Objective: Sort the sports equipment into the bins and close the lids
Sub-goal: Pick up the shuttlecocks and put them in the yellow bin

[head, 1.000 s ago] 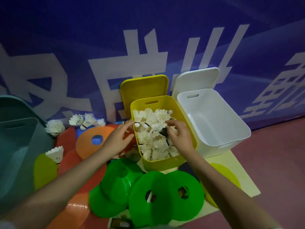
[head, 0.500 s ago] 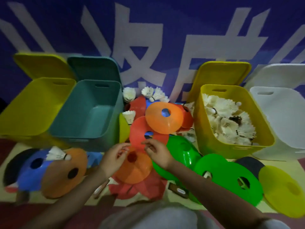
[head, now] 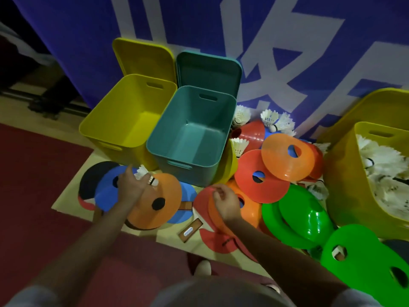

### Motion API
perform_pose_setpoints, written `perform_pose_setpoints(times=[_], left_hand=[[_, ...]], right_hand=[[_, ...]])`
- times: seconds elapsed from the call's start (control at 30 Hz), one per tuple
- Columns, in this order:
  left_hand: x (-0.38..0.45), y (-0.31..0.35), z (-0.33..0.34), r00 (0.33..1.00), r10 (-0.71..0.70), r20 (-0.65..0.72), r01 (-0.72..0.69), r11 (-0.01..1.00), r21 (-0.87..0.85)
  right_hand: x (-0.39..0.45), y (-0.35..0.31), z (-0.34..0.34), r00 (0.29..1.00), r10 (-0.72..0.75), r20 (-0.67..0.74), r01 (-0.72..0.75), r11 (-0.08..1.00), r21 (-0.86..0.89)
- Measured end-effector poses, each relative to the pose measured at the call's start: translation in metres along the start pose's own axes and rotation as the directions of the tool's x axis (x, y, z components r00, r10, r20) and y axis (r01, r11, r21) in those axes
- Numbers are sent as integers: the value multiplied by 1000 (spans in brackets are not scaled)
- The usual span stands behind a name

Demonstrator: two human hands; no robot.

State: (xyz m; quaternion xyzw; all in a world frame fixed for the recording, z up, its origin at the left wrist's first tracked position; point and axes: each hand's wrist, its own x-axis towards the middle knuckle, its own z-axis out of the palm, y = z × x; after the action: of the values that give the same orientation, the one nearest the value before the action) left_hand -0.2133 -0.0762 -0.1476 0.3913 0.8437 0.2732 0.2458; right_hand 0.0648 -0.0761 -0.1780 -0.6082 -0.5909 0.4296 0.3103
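Nearest, the left hand (head: 130, 187) rests over a blue disc (head: 106, 193) with a shuttlecock (head: 147, 177) at its fingertips; whether it grips the shuttlecock I cannot tell. An orange disc (head: 155, 204) lies just right of it, overlapping the blue one. The right hand (head: 224, 201) has its fingers curled, pinching the edge of a red disc (head: 204, 201) in a pile on the floor mat (head: 66, 196), whose near edge meets dark red floor. Green discs (head: 309, 218) crowd the right side. Beyond the hands stand two bare bins touching side by side: a yellow bin (head: 115, 129) and a teal bin (head: 174, 162), lids upright against the blue banner (head: 77, 52). Between the teal bin and a shuttlecock-filled bin (head: 345, 185) at the right edge, red and orange discs overlap, leaving no bare floor.
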Motion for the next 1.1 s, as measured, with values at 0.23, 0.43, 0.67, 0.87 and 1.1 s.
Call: perform_pose_setpoints(times=[0.23, 0.43, 0.67, 0.87, 1.1], left_hand=[[22, 9, 29, 991, -114, 64, 117, 992, -53], [29, -13, 46, 997, -67, -34, 67, 998, 5], [31, 1, 55, 987, -154, -51, 144, 977, -155], [29, 12, 58, 974, -226, -15, 218, 954, -206], [29, 8, 50, 987, -154, -47, 137, 958, -252]], right_hand=[[28, -2, -54, 986, -12, -164, 9, 1000, -16], [33, -11, -78, 980, -85, -178, 85, 996, -7], [112, -9, -97, 972, 91, -216, -121, 984, -133], [152, -6, -91, 976, 143, -163, -182, 947, -263], [169, -7, -81, 982, 148, -120, -173, 956, -238]])
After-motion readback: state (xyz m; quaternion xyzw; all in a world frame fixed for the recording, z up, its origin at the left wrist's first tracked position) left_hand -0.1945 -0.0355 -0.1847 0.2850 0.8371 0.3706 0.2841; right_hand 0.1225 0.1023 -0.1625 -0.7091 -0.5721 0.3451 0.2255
